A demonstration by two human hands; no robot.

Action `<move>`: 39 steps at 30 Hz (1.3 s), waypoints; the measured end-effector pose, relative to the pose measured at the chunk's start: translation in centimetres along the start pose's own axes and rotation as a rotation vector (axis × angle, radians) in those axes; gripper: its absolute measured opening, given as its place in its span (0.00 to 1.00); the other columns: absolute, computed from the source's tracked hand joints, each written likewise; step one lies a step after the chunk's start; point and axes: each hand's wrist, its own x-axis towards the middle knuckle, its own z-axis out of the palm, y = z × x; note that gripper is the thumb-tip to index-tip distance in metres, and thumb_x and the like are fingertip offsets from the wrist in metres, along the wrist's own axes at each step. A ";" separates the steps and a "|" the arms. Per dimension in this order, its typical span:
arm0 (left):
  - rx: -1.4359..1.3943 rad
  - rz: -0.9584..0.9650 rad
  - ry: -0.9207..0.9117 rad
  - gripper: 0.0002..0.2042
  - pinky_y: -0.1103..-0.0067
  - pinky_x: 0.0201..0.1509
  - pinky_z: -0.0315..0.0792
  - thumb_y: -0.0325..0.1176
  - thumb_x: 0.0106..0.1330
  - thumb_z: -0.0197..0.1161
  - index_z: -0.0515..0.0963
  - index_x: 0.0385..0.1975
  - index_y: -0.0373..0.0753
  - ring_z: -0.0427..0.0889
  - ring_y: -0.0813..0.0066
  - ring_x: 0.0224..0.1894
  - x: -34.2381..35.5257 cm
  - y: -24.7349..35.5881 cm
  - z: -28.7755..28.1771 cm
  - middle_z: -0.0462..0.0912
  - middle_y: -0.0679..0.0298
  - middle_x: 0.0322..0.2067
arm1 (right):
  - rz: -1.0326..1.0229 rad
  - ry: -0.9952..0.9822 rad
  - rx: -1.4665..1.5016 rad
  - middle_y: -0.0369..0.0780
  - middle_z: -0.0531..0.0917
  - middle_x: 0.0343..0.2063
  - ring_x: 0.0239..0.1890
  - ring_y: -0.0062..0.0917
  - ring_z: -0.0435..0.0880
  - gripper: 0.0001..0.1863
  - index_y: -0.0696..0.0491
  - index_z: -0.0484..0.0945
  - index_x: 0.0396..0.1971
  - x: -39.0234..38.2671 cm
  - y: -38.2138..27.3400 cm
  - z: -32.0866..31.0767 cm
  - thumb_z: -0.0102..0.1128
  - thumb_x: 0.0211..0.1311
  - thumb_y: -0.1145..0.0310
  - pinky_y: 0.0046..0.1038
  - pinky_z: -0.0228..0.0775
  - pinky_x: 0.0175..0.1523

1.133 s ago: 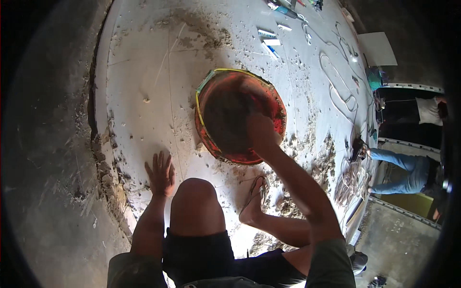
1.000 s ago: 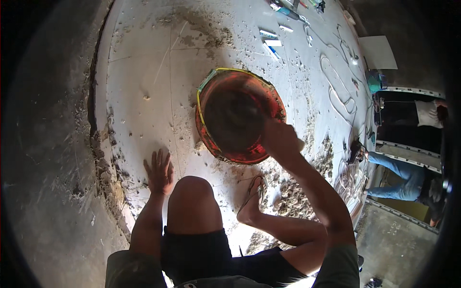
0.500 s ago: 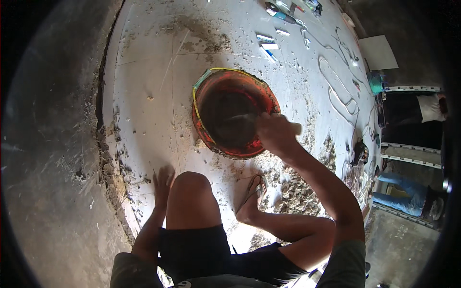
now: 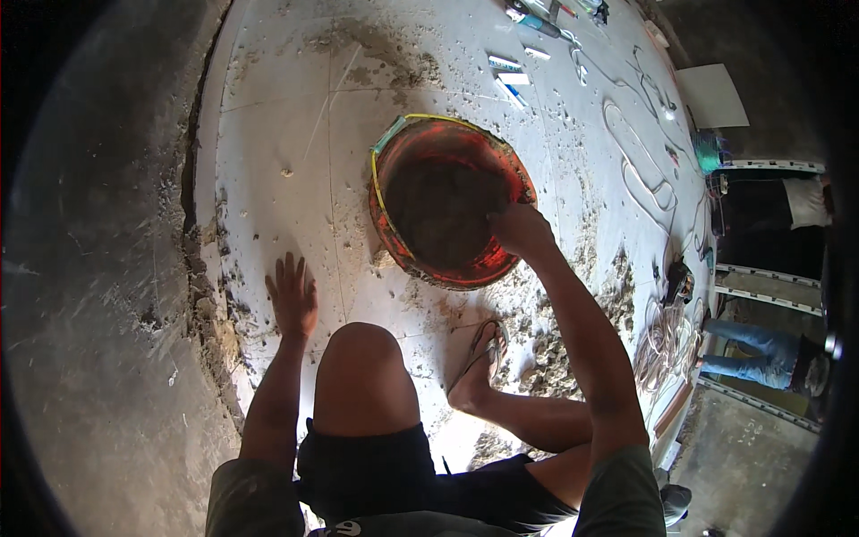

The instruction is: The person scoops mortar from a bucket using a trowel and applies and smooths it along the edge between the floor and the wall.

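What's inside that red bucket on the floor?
The red bucket holds a dark mass, too shadowed to name for sure. The right hand covers a bit near the rim, and the bottom is hidden under the mass.

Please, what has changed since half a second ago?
The left hand moved forward from beside the knee, fingers now spread on the pale floor. The handle end beside the right hand no longer shows; whether it was let go is unclear. The bucket stayed in place.

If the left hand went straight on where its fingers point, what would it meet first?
The left hand would likely meet the small lump on the floor, if low enough; depth is unclear.
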 end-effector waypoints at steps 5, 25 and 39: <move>0.229 -0.216 -0.280 0.31 0.48 0.76 0.31 0.50 0.71 0.48 0.54 0.73 0.50 0.41 0.58 0.77 -3.7 1.8 -0.8 0.44 0.61 0.76 | -0.063 -0.046 0.018 0.52 0.85 0.39 0.46 0.48 0.83 0.23 0.57 0.84 0.36 0.3 -0.7 1.2 0.52 0.65 0.50 0.45 0.74 0.53; -0.104 -0.083 0.051 0.26 0.47 0.75 0.41 0.43 0.70 0.51 0.63 0.68 0.47 0.52 0.51 0.74 -8.5 0.1 0.2 0.56 0.55 0.72 | -0.324 -0.099 -0.067 0.50 0.85 0.31 0.38 0.45 0.85 0.22 0.54 0.82 0.35 -4.2 -0.5 -1.1 0.48 0.67 0.51 0.47 0.76 0.46; -0.001 0.100 -0.077 0.26 0.49 0.76 0.40 0.35 0.67 0.54 0.63 0.67 0.47 0.50 0.53 0.75 -3.2 1.0 0.4 0.55 0.57 0.72 | -0.146 -0.100 0.165 0.55 0.84 0.36 0.41 0.50 0.84 0.23 0.55 0.83 0.38 -0.7 -4.1 3.5 0.44 0.69 0.53 0.48 0.76 0.48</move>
